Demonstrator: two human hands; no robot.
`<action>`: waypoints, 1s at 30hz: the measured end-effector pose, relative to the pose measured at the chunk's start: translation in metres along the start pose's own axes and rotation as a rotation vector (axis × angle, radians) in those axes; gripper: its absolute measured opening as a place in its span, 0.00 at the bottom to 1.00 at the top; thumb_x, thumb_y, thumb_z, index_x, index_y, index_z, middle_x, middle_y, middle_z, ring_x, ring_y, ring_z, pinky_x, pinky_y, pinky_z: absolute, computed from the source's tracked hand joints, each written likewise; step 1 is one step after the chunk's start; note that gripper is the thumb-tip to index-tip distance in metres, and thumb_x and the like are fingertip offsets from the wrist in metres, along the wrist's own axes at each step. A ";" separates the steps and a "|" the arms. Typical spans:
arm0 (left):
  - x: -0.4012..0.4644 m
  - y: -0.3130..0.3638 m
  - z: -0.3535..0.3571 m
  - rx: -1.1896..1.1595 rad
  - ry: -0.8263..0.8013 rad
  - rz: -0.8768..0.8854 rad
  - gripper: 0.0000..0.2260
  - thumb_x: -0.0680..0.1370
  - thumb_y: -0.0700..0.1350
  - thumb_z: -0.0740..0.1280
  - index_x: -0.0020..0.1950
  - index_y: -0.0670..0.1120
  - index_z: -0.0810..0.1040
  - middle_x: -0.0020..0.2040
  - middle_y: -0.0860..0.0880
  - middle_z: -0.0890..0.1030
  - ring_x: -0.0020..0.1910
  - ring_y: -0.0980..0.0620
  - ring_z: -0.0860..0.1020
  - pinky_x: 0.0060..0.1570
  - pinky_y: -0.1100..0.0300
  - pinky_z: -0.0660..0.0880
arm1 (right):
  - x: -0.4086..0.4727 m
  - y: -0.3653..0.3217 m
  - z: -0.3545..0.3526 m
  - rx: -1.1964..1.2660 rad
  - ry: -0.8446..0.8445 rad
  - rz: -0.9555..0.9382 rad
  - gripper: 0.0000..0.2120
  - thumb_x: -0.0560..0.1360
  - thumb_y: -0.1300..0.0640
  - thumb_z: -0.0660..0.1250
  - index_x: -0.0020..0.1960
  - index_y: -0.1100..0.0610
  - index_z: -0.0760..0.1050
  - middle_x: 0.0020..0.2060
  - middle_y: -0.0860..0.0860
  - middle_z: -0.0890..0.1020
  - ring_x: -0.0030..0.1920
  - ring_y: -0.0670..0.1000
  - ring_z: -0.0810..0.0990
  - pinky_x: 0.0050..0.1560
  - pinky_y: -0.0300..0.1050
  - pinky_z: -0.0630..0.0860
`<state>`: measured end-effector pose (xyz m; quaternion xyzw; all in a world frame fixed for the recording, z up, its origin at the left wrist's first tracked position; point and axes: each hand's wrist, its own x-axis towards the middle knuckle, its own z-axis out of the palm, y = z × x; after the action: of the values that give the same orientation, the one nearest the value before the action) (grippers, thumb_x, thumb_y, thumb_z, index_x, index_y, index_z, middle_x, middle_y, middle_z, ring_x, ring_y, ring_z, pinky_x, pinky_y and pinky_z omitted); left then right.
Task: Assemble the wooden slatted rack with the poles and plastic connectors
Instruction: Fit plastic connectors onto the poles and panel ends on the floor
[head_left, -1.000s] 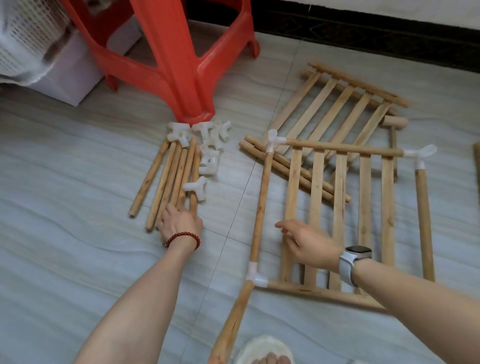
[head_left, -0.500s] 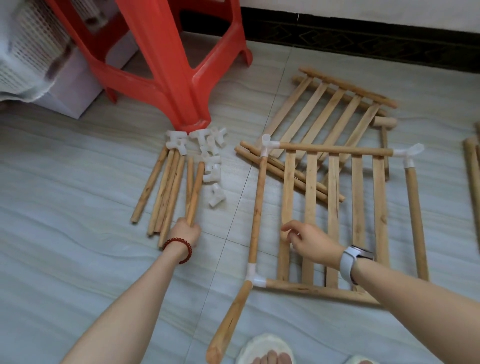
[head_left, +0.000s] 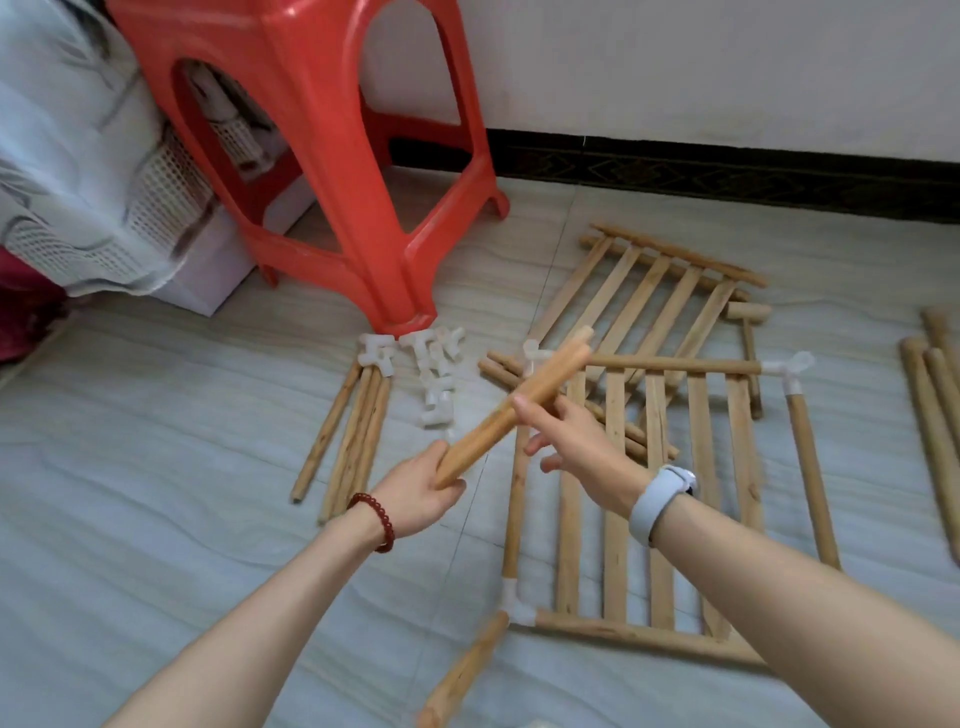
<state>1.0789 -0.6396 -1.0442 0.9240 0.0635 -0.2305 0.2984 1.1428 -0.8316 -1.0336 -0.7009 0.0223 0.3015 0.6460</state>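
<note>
As left hand (head_left: 415, 493) grips pole (head_left: 511, 413) (tilted), right hand (head_left: 571, 447) touching

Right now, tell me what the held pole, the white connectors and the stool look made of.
Held pole: bare unvarnished wood, pale tan and matte. White connectors: apparently plastic, slightly translucent and smooth. Stool: red moulded plastic, glossy with highlights.

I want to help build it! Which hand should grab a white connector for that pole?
Probably the right hand: its fingers only touch the pole, so it can let go. The left hand grips the pole's end. The connectors lie within reach.
</note>
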 end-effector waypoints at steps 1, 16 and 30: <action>0.003 0.015 0.001 0.060 -0.021 0.061 0.13 0.76 0.49 0.64 0.39 0.52 0.60 0.33 0.51 0.71 0.34 0.47 0.72 0.33 0.55 0.66 | 0.002 -0.002 -0.005 0.070 0.049 -0.003 0.14 0.75 0.44 0.65 0.50 0.55 0.74 0.40 0.50 0.78 0.32 0.44 0.74 0.28 0.35 0.70; 0.127 0.097 0.018 -0.099 0.106 0.329 0.03 0.74 0.42 0.69 0.41 0.49 0.78 0.38 0.50 0.79 0.43 0.47 0.78 0.43 0.56 0.72 | 0.039 -0.009 -0.106 -0.003 0.334 -0.160 0.16 0.78 0.47 0.61 0.39 0.58 0.74 0.23 0.47 0.73 0.24 0.43 0.72 0.25 0.35 0.69; 0.179 0.066 0.006 -0.873 0.548 -0.058 0.04 0.74 0.38 0.69 0.44 0.46 0.77 0.39 0.48 0.80 0.41 0.49 0.81 0.50 0.54 0.77 | 0.120 0.023 -0.159 -1.235 0.139 0.105 0.17 0.75 0.57 0.59 0.62 0.46 0.69 0.56 0.51 0.75 0.62 0.55 0.71 0.67 0.61 0.56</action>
<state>1.2521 -0.7009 -1.0974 0.7377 0.2551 0.0597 0.6222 1.2940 -0.9380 -1.1110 -0.9610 -0.0799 0.2440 0.1030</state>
